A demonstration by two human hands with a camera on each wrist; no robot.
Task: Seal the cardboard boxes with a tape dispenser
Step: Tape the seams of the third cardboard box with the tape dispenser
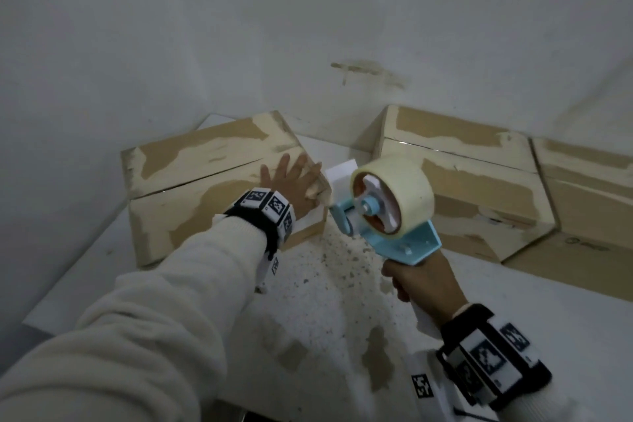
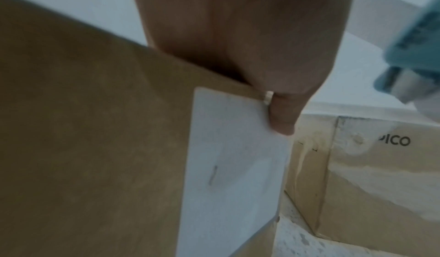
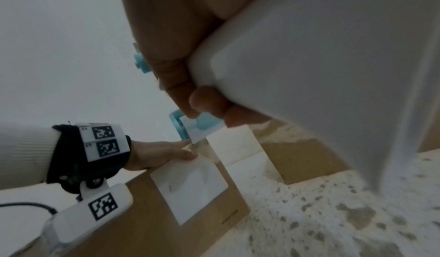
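Observation:
A brown cardboard box point(image 1: 191, 181) with torn paper patches lies at the left, its top flaps meeting in a seam. My left hand point(image 1: 294, 181) lies flat on the box's right end with straight fingers; in the left wrist view its thumb point(image 2: 283, 114) hangs over the edge beside a white label point(image 2: 233, 167). My right hand point(image 1: 418, 281) grips the white handle point(image 3: 321, 73) of a light blue tape dispenser point(image 1: 383, 212) that carries a roll of clear tape point(image 1: 404, 188). The dispenser's front end sits just off the box's right corner.
A second cardboard box point(image 1: 459, 178) and a third one point(image 1: 589, 188) stand at the right along the grey wall. The white tabletop point(image 1: 325, 301) between the boxes is speckled and scuffed. Its left edge point(image 1: 68, 271) drops away.

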